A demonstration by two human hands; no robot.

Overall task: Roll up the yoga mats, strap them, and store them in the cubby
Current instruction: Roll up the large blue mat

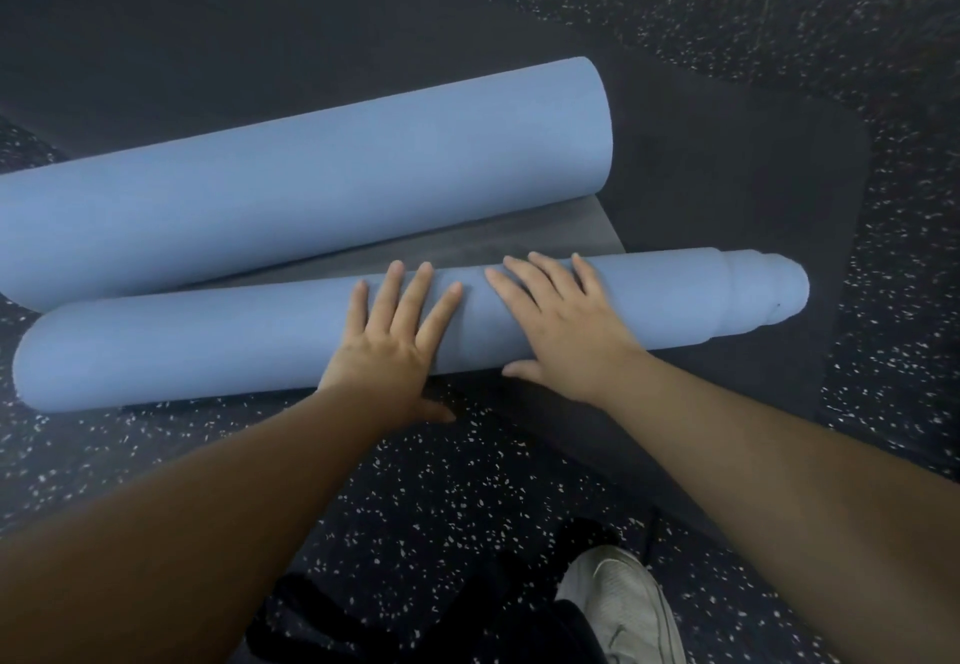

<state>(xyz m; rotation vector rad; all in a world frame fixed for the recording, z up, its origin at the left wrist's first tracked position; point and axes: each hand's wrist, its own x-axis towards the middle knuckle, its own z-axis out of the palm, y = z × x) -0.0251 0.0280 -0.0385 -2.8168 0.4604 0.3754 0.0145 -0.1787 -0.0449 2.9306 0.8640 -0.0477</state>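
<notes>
Both hands, left (387, 346) and right (561, 323), lie flat with fingers spread on the roll (218, 351), whose long axis runs crosswise under the palms, telescoped end beyond the right hand.

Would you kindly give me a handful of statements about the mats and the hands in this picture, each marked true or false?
1. Both hands lie flat with straight fingers on the near blue roll. True: the left hand and right hand press on it side by side.
2. A strap is fastened round the near roll. False: no strap shows on it.
3. The far blue roll is thicker than the near one. True.
4. The near roll's right end is flush. False: its inner layers stick out in steps.
5. The rolls lie on a wooden table. False: they lie on a dark mat over the speckled floor.
</notes>
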